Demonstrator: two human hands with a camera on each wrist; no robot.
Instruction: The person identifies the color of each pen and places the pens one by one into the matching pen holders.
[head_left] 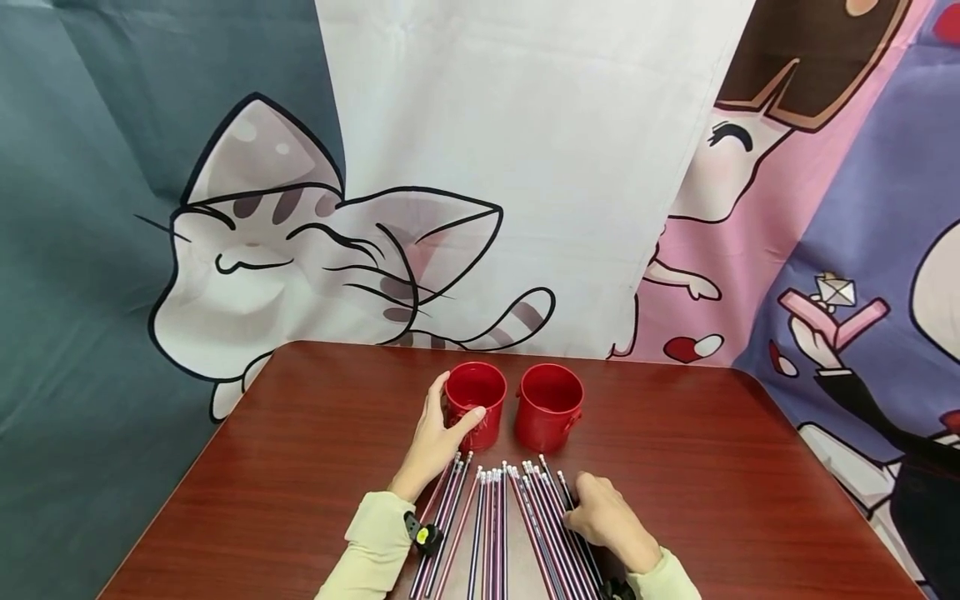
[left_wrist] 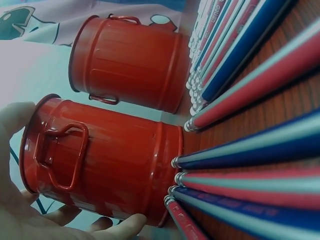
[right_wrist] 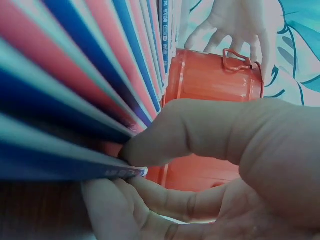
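The right hand (head_left: 606, 520) has its fingers pinching a blue pencil (right_wrist: 60, 167) at the row's right edge, long axis running near to far; the right red bucket (head_left: 549, 421) lies far-left of them. The left hand (head_left: 433, 437) grips the left red bucket (head_left: 491, 423).

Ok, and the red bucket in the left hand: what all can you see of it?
The bucket is round, glossy red and looks like metal, with raised bands near top and bottom and a looped side handle. It stands upright on the table, left of the other bucket and just beyond the pencils. The left hand grips its side; no pencil sticks out of it.
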